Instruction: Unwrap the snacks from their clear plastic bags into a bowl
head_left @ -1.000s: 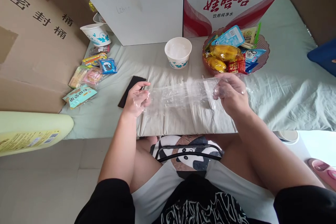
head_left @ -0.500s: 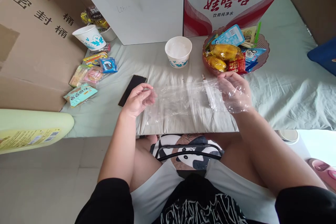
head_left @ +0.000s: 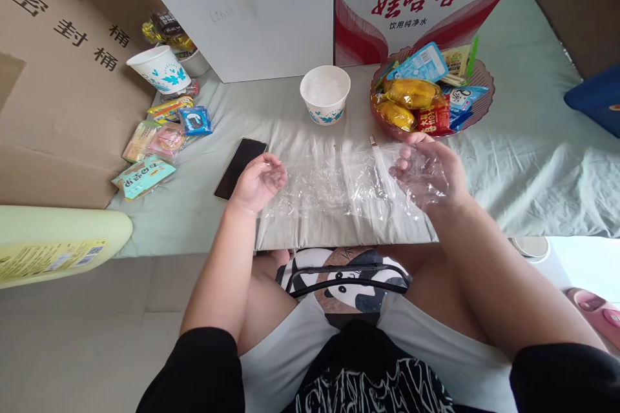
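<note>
A crumpled clear plastic bag (head_left: 339, 184) lies stretched across the grey cloth (head_left: 339, 229) in front of me. My left hand (head_left: 256, 182) is at its left end, fingers curled and pinching the edge. My right hand (head_left: 429, 174) is at the right end with the film wrapped over its loosely bent fingers, gripping it. A white paper bowl (head_left: 325, 94) stands just beyond the bag. A reddish dish (head_left: 484, 77) heaped with wrapped snacks (head_left: 416, 93) sits beyond my right hand.
A black phone (head_left: 241, 168) lies left of my left hand. Several snack packets (head_left: 159, 142) and a second paper bowl (head_left: 159, 69) sit at the far left by a cardboard box (head_left: 58, 77). White and red cartons (head_left: 411, 0) stand behind.
The plastic bag has come down from being held taut in the air and now lies spread on the cloth. Both hands dropped slightly with it.
</note>
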Motion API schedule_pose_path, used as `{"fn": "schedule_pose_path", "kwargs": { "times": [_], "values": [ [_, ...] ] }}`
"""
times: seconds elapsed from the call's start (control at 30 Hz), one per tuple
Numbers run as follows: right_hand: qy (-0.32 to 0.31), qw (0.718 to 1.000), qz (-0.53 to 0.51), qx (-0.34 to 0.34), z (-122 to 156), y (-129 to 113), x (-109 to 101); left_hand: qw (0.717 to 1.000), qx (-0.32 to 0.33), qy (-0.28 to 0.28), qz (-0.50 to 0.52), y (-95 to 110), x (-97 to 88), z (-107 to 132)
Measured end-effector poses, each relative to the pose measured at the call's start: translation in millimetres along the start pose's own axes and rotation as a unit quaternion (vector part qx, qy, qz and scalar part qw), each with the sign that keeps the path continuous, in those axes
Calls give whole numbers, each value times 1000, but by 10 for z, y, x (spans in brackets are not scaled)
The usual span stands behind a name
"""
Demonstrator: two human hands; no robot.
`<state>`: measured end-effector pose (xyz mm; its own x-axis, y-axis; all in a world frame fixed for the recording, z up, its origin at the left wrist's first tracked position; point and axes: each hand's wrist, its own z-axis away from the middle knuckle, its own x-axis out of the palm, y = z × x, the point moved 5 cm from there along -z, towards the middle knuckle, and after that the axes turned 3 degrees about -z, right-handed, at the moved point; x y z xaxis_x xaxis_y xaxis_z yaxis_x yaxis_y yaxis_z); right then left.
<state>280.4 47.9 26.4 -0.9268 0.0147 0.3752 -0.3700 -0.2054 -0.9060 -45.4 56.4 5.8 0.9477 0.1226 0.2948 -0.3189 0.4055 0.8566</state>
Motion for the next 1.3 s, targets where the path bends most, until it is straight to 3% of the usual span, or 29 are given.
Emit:
{"fn": "schedule_pose_path", "kwargs": {
  "times": [0.2,0.27,0.4,0.47,0.53,0.6,0.73,0.83,0.9,1.0,1.07,1.17,1.3],
  "values": [
    [8,999,-16,-27,74,-42,63,1000,1,-17,-2,-20,-18,-37],
    [-37,999,-7,-31,164,-96,94,999,16,-28,-27,-5,-23,-17],
    [-180,982,-52,39,290,-132,102,998,17,-51,-28,23,-13,31],
    [-162,981,-76,72,234,-82,74,996,-5,-80,-25,6,23,45],
    [-93,987,-77,110,131,48,81,990,-40,-120,-54,-47,82,54],
    [-73,980,-56,179,82,249,199,979,-71,-163,-101,-115,148,65],
    [-213,928,28,305,252,599,602,958,-100,-229,-143,-210,241,91],
    [-301,901,101,296,396,682,780,970,-71,-222,-63,-189,256,80],
    [-290,917,111,250,386,659,810,985,-27,-169,36,-160,241,57],
    [-207,954,90,195,292,604,758,988,10,-102,119,-223,276,58],
    [-152,969,77,181,241,591,710,987,-3,-124,103,-329,389,90],
    [-97,978,67,172,205,604,661,976,-43,-203,59,-485,581,156],
    [-85,980,125,132,190,587,652,969,-71,-235,-7,-555,668,184]
  ]
}}
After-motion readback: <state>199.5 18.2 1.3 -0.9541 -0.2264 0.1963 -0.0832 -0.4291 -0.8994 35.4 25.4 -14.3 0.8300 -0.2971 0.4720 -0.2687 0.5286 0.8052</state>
